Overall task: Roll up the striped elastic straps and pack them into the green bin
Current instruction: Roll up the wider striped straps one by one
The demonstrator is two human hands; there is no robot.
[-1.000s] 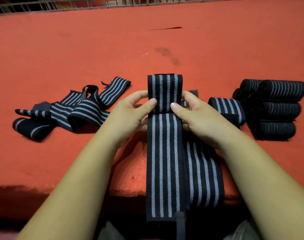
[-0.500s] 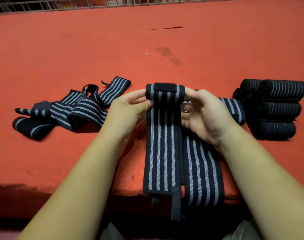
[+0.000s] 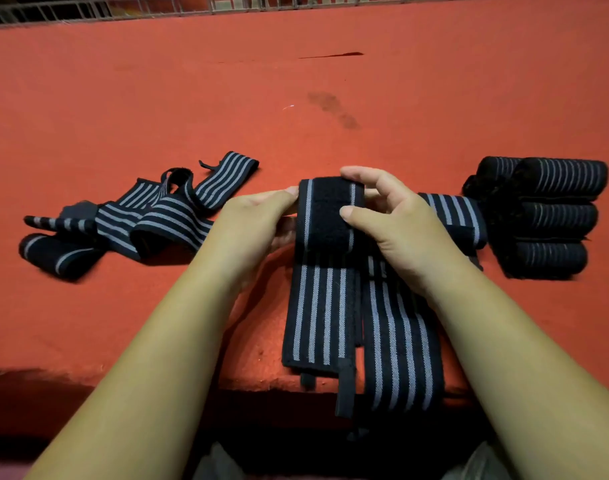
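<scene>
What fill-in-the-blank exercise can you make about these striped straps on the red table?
The left hand and right hand hold a black, grey-striped elastic strap whose top end is partly ____. The stack of finished black strap rolls lies to the hands' ____. The tangled pile of unrolled striped straps lies to their ____.
Missing: rolled; right; left.

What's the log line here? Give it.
phase: strap part-rolled | left hand: holds strap | right hand: pinches strap | finished rolls: right side | loose straps: left side
</scene>
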